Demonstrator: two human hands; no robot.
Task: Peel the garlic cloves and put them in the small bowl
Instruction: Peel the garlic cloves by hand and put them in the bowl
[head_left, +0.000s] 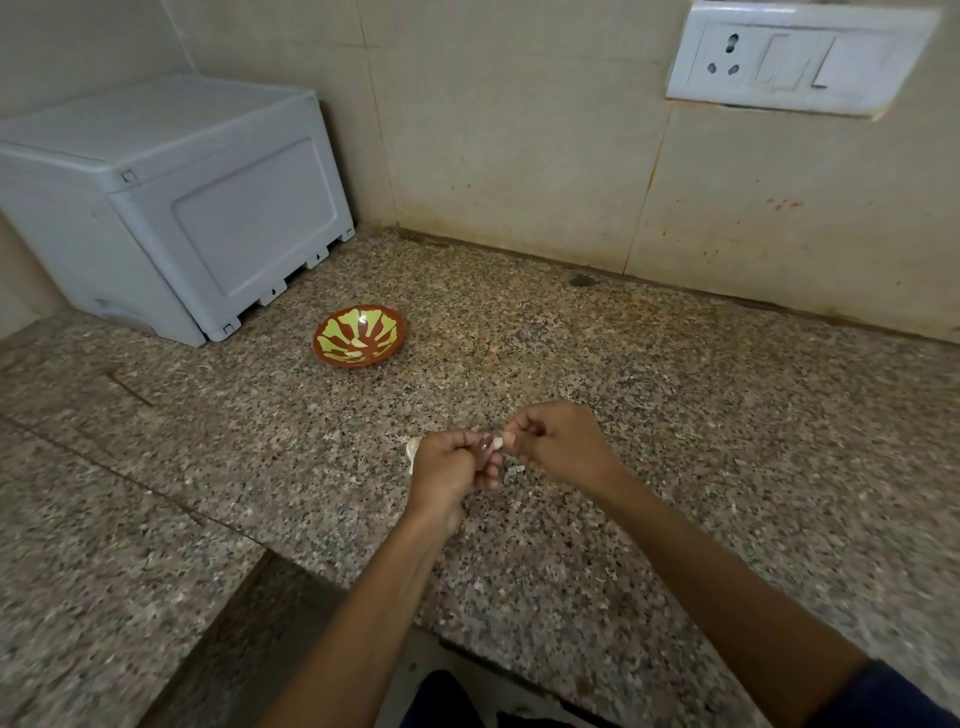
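Observation:
A small red-brown bowl (359, 335) with a yellow-green pattern stands on the granite counter (675, 395), with a couple of pale peeled cloves inside. In front of it, my left hand (449, 465) grips a garlic clove (496, 443) whose pale tip shows between my two hands. My right hand (558, 441) pinches at that tip with thumb and fingertips. Bits of white garlic skin (514, 471) lie on the counter under the hands, and another white piece (413, 449) shows just left of my left hand.
A pale grey plastic box (171, 208) stands at the back left against the tiled wall. A white socket-and-switch plate (800, 57) is on the wall at the upper right. The counter's front edge steps inward at the lower left.

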